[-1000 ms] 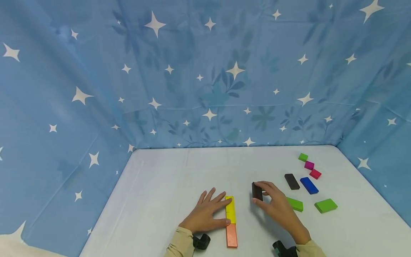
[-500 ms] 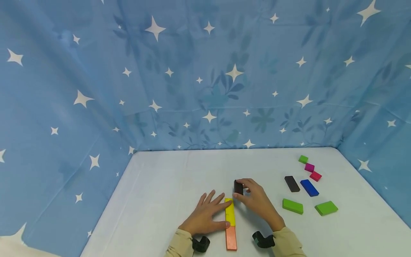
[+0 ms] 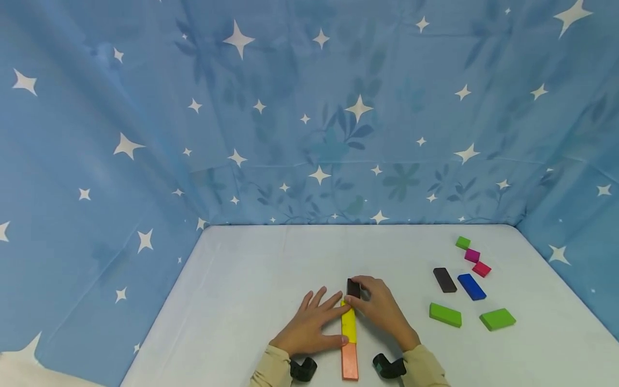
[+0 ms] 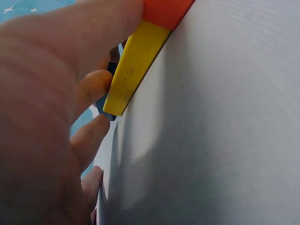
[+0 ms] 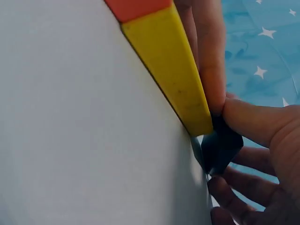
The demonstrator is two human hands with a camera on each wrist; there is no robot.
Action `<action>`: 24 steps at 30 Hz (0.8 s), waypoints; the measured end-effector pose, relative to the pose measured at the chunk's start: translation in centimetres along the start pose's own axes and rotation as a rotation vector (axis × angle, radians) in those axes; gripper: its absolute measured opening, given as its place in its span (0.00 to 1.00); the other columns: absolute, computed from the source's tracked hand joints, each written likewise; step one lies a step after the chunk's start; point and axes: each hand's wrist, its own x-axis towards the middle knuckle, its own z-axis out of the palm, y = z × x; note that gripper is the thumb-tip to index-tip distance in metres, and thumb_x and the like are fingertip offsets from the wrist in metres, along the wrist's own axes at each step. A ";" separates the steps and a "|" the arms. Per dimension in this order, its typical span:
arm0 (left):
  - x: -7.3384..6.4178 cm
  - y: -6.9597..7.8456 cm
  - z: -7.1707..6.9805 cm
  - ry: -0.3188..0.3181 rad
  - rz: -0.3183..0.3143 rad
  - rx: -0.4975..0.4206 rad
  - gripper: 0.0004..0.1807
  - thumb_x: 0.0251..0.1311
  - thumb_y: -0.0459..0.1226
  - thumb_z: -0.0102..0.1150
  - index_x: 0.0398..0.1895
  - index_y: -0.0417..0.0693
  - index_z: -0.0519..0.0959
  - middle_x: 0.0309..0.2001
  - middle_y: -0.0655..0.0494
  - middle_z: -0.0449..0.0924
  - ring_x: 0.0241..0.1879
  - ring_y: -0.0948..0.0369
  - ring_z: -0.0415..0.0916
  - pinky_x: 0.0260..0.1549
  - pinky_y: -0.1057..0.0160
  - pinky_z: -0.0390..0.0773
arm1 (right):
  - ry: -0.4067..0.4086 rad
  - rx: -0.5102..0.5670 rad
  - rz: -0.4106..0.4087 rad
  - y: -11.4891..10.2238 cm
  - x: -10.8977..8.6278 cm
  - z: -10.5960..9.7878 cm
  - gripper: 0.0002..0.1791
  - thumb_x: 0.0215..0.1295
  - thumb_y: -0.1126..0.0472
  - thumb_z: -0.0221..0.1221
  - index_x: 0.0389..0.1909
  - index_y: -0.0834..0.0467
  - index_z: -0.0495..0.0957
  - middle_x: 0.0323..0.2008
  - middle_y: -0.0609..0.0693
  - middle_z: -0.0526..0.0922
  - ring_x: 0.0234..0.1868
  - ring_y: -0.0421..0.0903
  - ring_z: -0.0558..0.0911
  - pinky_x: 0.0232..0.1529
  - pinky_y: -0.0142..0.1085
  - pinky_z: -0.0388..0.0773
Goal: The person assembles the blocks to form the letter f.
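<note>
A yellow block (image 3: 348, 322) and an orange block (image 3: 350, 363) lie end to end in a line on the white table. My left hand (image 3: 309, 329) rests beside them with fingers spread, its thumb and index finger touching the yellow block. My right hand (image 3: 383, 309) pinches a black block (image 3: 353, 288) between thumb and fingers at the far end of the yellow one. In the right wrist view the black block (image 5: 223, 146) looks tilted, with a small gap at its lower edge near the yellow block (image 5: 173, 70).
On the right lie another black block (image 3: 445, 280), a blue block (image 3: 472, 287) and two green blocks (image 3: 445, 315). Behind them are small green, magenta (image 3: 472, 255) and red (image 3: 481, 269) pieces. A starry blue curtain (image 3: 290, 134) stands behind the table.
My right hand has carried the black block leftward, then down towards the yellow block's far end. The left hand has stayed in place.
</note>
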 end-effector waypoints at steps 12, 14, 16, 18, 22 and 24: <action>0.3 0.1 -0.3 0.000 0.008 -0.019 0.39 0.72 0.64 0.58 0.83 0.67 0.67 0.85 0.63 0.53 0.85 0.46 0.39 0.81 0.37 0.37 | -0.074 0.093 -0.028 1.2 0.3 -1.5 0.24 0.81 0.61 0.60 0.72 0.65 0.77 0.71 0.63 0.77 0.74 0.66 0.72 0.72 0.63 0.69; 0.4 0.1 -0.4 0.004 0.006 -0.024 0.39 0.72 0.64 0.58 0.83 0.67 0.67 0.85 0.64 0.54 0.85 0.47 0.39 0.81 0.38 0.36 | -0.058 0.086 -0.043 1.2 0.4 -1.6 0.22 0.81 0.63 0.59 0.71 0.66 0.77 0.71 0.63 0.77 0.72 0.66 0.73 0.70 0.63 0.71; 0.5 0.2 -0.4 0.004 0.006 -0.030 0.39 0.72 0.64 0.58 0.83 0.68 0.67 0.85 0.64 0.54 0.85 0.47 0.38 0.81 0.39 0.36 | -0.034 0.079 -0.051 1.2 0.5 -1.5 0.21 0.80 0.65 0.60 0.70 0.66 0.79 0.70 0.63 0.78 0.68 0.65 0.77 0.66 0.61 0.76; 0.4 0.1 -0.3 -0.003 0.000 -0.035 0.39 0.72 0.65 0.58 0.83 0.68 0.67 0.85 0.65 0.54 0.86 0.48 0.38 0.81 0.40 0.35 | -0.006 0.073 -0.063 1.1 0.5 -1.3 0.20 0.77 0.68 0.61 0.67 0.67 0.81 0.67 0.63 0.80 0.62 0.62 0.80 0.59 0.58 0.80; 0.3 0.0 0.0 -0.006 -0.005 -0.029 0.39 0.72 0.65 0.58 0.83 0.68 0.67 0.84 0.66 0.54 0.85 0.48 0.38 0.81 0.40 0.36 | 0.042 0.071 -0.059 1.2 0.5 -0.7 0.20 0.72 0.70 0.66 0.64 0.66 0.83 0.62 0.62 0.83 0.54 0.57 0.84 0.52 0.52 0.83; 0.1 -0.1 0.1 -0.003 -0.003 -0.027 0.39 0.72 0.65 0.58 0.83 0.68 0.67 0.84 0.66 0.54 0.85 0.48 0.38 0.81 0.39 0.36 | 0.058 0.076 -0.045 1.2 0.5 -0.4 0.19 0.71 0.70 0.69 0.61 0.64 0.84 0.59 0.60 0.84 0.53 0.55 0.85 0.53 0.51 0.84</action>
